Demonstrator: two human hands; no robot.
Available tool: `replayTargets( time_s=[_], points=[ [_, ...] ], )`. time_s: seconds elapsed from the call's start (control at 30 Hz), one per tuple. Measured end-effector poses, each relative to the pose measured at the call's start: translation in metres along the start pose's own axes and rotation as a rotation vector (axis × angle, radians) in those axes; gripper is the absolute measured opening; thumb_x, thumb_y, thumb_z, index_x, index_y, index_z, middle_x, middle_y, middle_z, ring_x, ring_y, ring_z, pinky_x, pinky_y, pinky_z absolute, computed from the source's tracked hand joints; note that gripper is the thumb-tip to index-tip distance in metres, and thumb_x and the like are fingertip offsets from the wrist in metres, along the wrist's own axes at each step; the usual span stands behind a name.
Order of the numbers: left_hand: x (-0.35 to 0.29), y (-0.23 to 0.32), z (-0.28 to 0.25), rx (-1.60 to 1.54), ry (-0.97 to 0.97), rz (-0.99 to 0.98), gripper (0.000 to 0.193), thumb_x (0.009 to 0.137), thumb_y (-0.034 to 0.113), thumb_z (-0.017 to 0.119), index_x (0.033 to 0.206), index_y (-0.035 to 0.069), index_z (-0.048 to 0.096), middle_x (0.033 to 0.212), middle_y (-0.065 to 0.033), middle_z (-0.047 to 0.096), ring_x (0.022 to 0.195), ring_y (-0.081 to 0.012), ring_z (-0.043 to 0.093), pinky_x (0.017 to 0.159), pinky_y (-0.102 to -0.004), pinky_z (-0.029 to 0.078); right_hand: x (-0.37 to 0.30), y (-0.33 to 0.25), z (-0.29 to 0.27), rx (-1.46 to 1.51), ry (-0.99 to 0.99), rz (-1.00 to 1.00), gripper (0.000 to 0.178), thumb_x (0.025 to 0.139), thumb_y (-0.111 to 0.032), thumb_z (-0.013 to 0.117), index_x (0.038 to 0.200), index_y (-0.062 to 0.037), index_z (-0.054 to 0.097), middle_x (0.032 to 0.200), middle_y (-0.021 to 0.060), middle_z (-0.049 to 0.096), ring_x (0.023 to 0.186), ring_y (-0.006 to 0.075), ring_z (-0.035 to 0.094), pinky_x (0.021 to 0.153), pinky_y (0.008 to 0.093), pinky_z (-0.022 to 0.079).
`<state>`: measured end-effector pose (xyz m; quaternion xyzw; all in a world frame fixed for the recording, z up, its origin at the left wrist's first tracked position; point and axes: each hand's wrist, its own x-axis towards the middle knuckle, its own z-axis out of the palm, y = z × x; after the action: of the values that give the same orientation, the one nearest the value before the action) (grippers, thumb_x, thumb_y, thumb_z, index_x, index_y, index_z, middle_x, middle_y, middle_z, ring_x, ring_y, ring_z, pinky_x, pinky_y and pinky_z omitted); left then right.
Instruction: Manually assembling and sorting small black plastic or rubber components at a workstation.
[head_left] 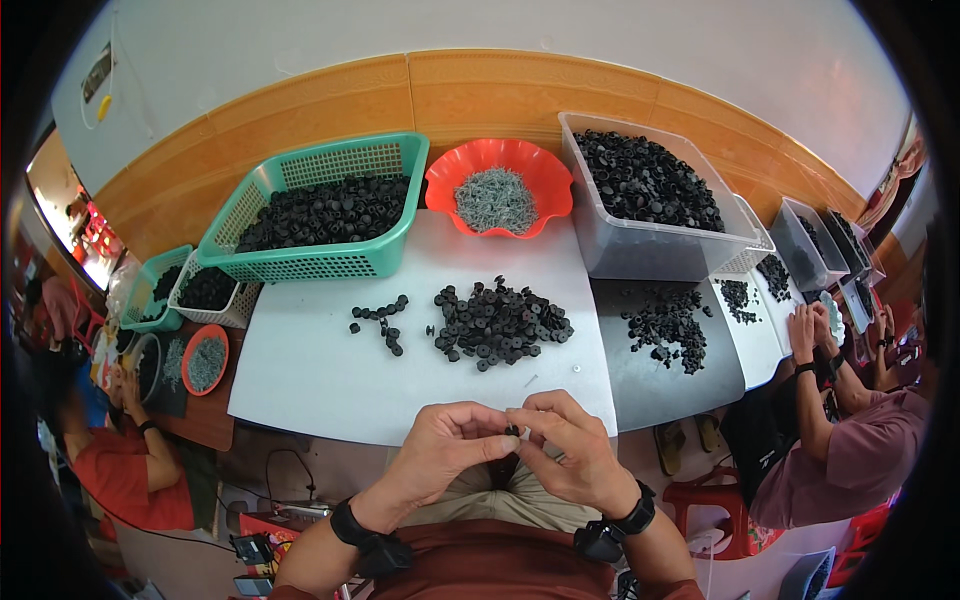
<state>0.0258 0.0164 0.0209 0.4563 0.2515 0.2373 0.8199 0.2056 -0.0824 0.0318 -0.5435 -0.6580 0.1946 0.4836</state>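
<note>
My left hand (448,440) pinches a small round black plastic part (512,431) between thumb and fingertips, just past the table's near edge. Opposite it, my right hand (568,445) is closed, its fingertips meeting the left ones at a small whitish piece (525,434). Whether that piece is separate or joined to the black part I cannot make out. Beyond my hands, a heap of black round plastic parts (500,325) lies on the white tabletop (310,370), with a smaller scatter of black parts (380,322) to its left. A single screw (531,381) lies nearby.
Along the wall stand a green basket (330,262) of black parts, a red bowl (548,180) of screws and a clear bin (640,250) of black pieces. More pieces (672,330) lie on a dark board at right. People sit working on both sides.
</note>
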Motion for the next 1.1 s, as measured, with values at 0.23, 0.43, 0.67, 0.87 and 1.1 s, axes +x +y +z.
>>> replayTargets(
  time_s=[0.23,0.43,0.67,0.87,1.1],
  points=[
    [-0.005,0.005,0.003,0.050,-0.028,-0.033,0.022,0.093,0.003,0.076,0.113,-0.005,0.072,0.104,-0.0085,0.075,0.093,-0.0103,0.069,0.084,-0.0241,0.056,-0.002,0.003,-0.002,-0.133,0.002,-0.100,0.042,0.078,0.008,0.079,0.117,-0.0058,0.071,0.108,0.0110,0.065,0.076,0.0182,0.071,0.065,0.0294,0.059],
    [0.003,-0.002,0.001,-0.174,-0.055,-0.079,0.024,0.098,0.004,0.070,0.121,-0.003,0.066,0.110,-0.0126,0.073,0.091,-0.0150,0.071,0.082,-0.0267,0.060,-0.008,0.013,0.005,0.000,0.119,-0.066,0.036,0.086,-0.004,0.080,0.120,-0.0058,0.070,0.108,0.0100,0.064,0.080,0.0214,0.071,0.065,0.0311,0.058],
    [-0.001,-0.006,0.004,-0.271,-0.048,-0.085,0.028,0.100,0.004,0.066,0.127,0.000,0.062,0.110,-0.0129,0.072,0.088,-0.0158,0.071,0.080,-0.0274,0.061,-0.012,0.012,0.011,0.104,0.159,-0.013,0.035,0.087,-0.004,0.081,0.120,-0.0033,0.071,0.107,0.0127,0.067,0.077,0.0168,0.070,0.064,0.0283,0.058],
    [-0.005,-0.011,0.006,-0.352,-0.028,-0.097,0.021,0.100,0.006,0.067,0.121,0.001,0.067,0.107,-0.0093,0.072,0.087,-0.0145,0.070,0.078,-0.0264,0.061,-0.014,0.011,0.017,0.165,0.246,-0.045,0.033,0.085,-0.004,0.083,0.116,-0.0034,0.073,0.103,0.0121,0.070,0.073,0.0148,0.068,0.061,0.0270,0.056],
    [-0.005,-0.012,0.011,-0.362,-0.018,-0.106,0.019,0.101,0.009,0.068,0.119,0.002,0.067,0.103,-0.0055,0.072,0.086,-0.0129,0.069,0.076,-0.0255,0.061,-0.016,0.013,0.022,-0.006,0.323,-0.133,0.032,0.082,-0.004,0.085,0.112,-0.0043,0.073,0.099,0.0108,0.069,0.069,0.0171,0.068,0.058,0.0282,0.055]
  ],
)
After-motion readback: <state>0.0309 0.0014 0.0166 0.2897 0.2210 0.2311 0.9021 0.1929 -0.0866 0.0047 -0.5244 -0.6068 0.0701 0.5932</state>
